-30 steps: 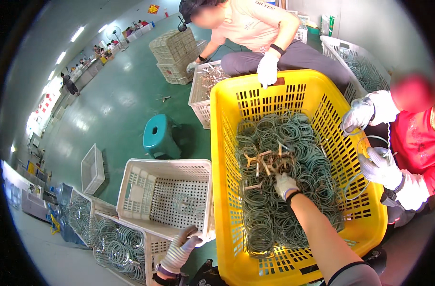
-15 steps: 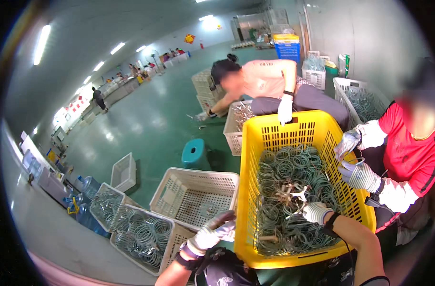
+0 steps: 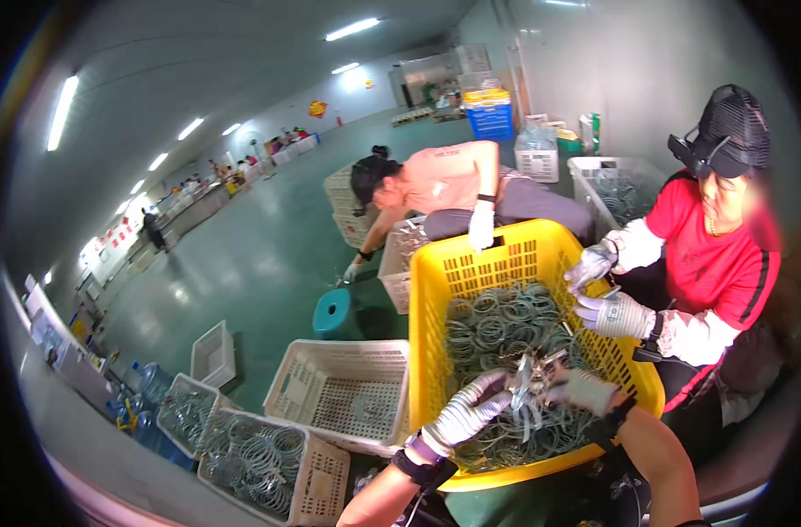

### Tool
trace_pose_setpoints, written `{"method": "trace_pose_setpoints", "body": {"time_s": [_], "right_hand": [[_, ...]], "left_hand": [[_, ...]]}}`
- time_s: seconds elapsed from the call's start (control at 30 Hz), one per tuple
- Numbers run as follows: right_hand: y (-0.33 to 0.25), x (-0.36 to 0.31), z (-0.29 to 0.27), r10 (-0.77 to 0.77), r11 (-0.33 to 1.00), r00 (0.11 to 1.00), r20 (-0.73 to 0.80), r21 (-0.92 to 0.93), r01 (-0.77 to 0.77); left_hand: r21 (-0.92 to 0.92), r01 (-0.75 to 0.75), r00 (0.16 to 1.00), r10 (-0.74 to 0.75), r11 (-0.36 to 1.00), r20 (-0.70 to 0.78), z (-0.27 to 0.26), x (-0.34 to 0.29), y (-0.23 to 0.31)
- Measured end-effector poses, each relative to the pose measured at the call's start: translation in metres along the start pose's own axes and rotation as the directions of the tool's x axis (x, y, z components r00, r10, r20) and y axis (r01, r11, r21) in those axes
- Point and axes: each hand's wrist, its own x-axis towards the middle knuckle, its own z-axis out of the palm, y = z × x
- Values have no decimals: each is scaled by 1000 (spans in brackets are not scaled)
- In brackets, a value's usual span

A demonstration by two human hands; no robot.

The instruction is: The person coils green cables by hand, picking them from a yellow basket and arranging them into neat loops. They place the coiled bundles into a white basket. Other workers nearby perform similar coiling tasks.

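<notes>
since 0.5 s ago, l hand (image 3: 472, 411) has swung in from outside the yellow basket (image 3: 427, 334) and is now over it, facing r hand (image 3: 585, 391); the bunch of metal pieces (image 3: 534, 376) sits btwn them, lower ctr of frame, above the wire rings (image 3: 497, 329).

l forearm comes up from bottom edge, glove angled up & right: thumb and fingers spread w/ a gap, tips just beside the bunch. r forearm rises from lower right, glove pointing left at the bunch; its fingertips are blurred & lost among the pieces, so can't tell if it's pinching any.

containers: yellow basket (slotted sides, biggest of the lot) takes lower ctr-right, lots of grey-green rings inside. white crate (image 3: 282, 400) left of it has a few clear-ish rings (image 3: 374, 406) on its perforated floor. lower left, two more white crates (image 3: 326, 483), both heaped w/ rings. small pale bin w/ metal bits (image 3: 409, 237) stands behind the basket, approx upper ctr; another white crate (image 3: 593, 206) w/ rings, upper right.

co-worker in pink has one gloved hand (image 3: 481, 226) on the basket's far rim; co-worker in red, right side, has both gloved hands (image 3: 615, 312) near its right rim.
</notes>
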Motion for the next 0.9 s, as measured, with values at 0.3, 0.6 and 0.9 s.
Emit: {"method": "trace_pose_setpoints", "body": {"time_s": [0.3, 0.6, 0.9], "right_hand": [[-35, 25, 18, 308, 949, 951, 12, 71, -308], [-44, 50, 35, 137, 984, 979, -153, 138, -116], [-61, 36, 24, 14, 996, 943, -331, 91, 17]], "left_hand": [[541, -121, 975, 201, 832, -91, -41, 23, -86], [582, 118, 984, -15, 804, -177, -53, 29, -87], [781, 60, 997, 5, 621, -80, -40, 37, -81]]}}
